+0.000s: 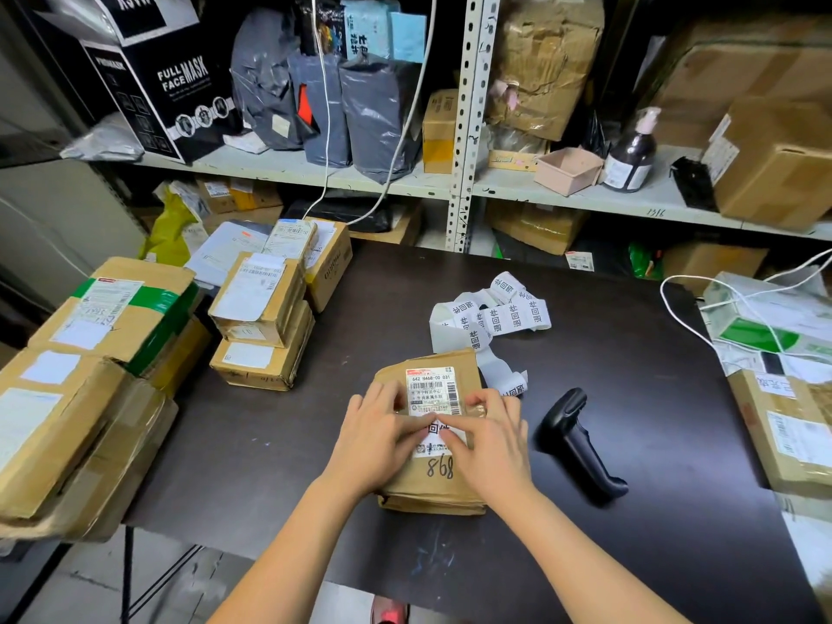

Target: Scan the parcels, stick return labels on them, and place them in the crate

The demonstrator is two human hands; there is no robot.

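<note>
In the lower middle of the frame a brown parcel (427, 486) lies flat on the dark surface (270, 443). The left hand (378, 439) and right hand (490, 448) rest on top of it with fingers stretched out, gripping nothing, and press a white return label (439, 432) onto it. A black scanner (581, 443) lies just right of the parcel. A curled strip of labels (490, 317) sits behind it, and stacked boxes (261, 317) stand at the left.

Location: probably a courier parcel storeroom. Indicators: metal shelving (459, 128) loaded with grey mailer bags (378, 114), labelled cartons (261, 308) stacked on the bench (630, 353), a barcode scanner (581, 448), a return-label strip (495, 313).
</note>
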